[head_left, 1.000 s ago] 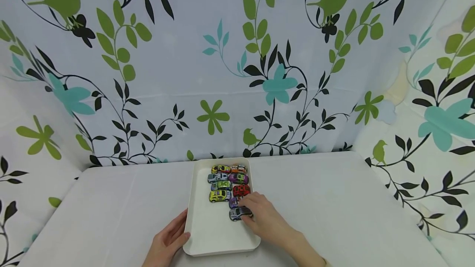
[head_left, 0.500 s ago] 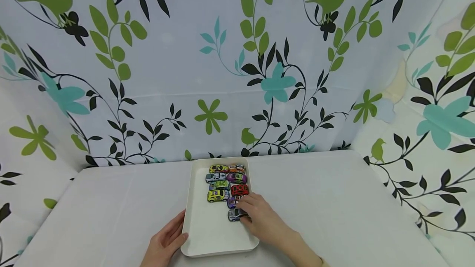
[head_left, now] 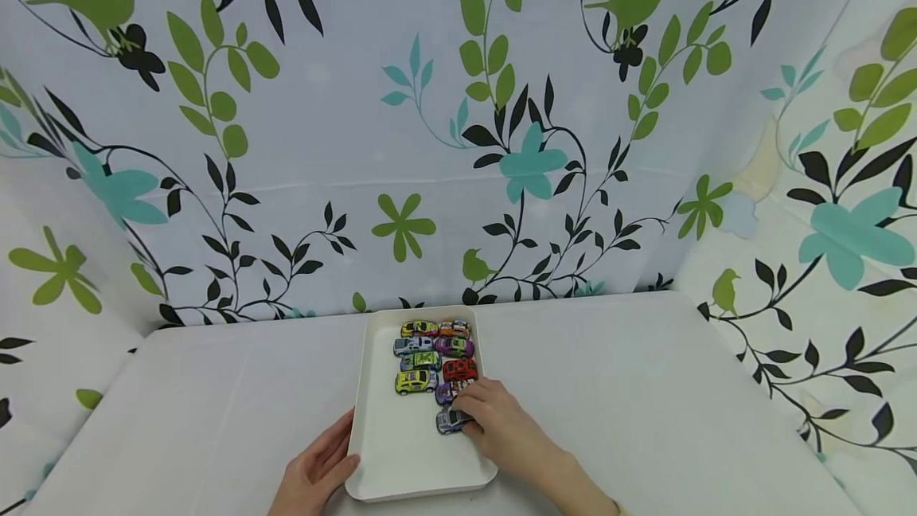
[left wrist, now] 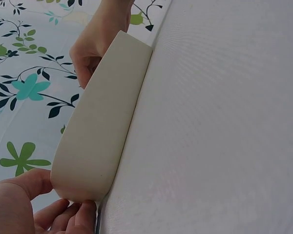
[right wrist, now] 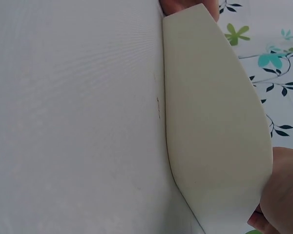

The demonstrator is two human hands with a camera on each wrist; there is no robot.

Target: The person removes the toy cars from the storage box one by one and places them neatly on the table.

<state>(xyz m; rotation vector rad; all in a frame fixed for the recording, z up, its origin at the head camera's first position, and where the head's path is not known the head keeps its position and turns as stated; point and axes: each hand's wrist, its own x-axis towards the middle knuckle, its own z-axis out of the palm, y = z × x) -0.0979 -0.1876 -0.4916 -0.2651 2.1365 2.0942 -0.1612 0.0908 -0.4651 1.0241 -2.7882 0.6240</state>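
2-handedly, holds white tray [head_left: 401, 456] on table [head_left: 243, 396] with left grip [head_left: 314, 467]; with right grip [head_left: 504, 427] pinches gray car [head_left: 447, 421] just beside purple car [head_left: 443, 395].

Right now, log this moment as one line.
left hand: holds tray edge; right hand: pinches gray toy car in tray; other toy cars: two columns, farther up tray

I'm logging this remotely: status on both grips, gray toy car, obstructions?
Left grip holds white tray. Right grip pinches gray toy car inside tray. Purple toy car just beyond it could obstruct.
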